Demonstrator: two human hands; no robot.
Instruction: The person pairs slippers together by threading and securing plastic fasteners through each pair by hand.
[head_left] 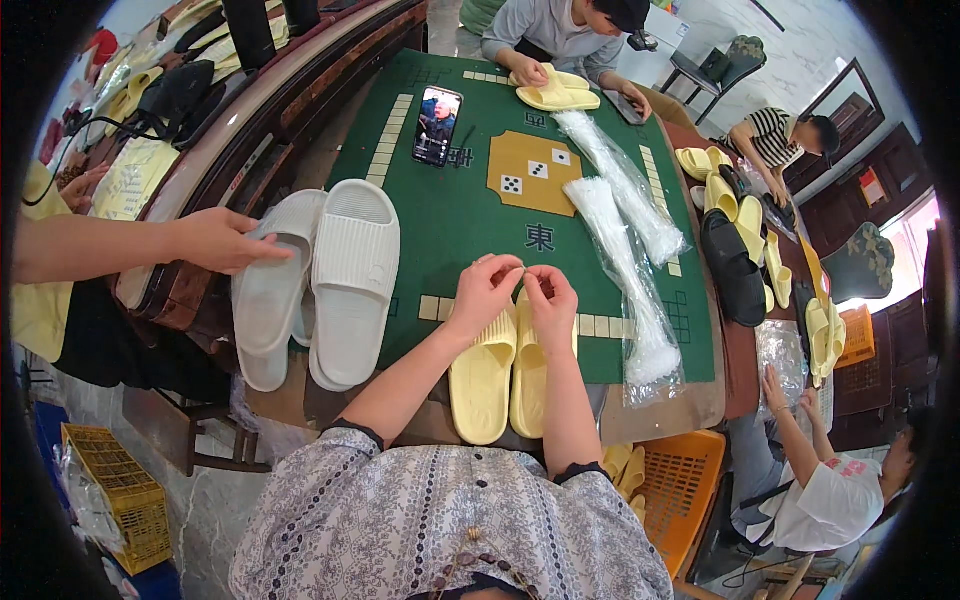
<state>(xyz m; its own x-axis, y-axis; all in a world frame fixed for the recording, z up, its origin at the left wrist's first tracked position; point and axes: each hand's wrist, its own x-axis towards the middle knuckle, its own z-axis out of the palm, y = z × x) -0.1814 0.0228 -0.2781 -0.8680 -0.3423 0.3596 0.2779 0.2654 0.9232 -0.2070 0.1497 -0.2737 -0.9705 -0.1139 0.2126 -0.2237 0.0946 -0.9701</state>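
Both hands, the left hand [484, 292] and right hand [551, 300], sit close together with fingertips pinched above the pair of yellow slippers [500, 370] lying directly under them on the green desk [450, 230], bags of plastic ties [630, 270] just right.

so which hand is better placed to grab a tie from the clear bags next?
Right, probably. The right hand sits on the pair of yellow slippers, on the side nearer the clear bags of white ties lying to the right. The left hand would have to cross over it.
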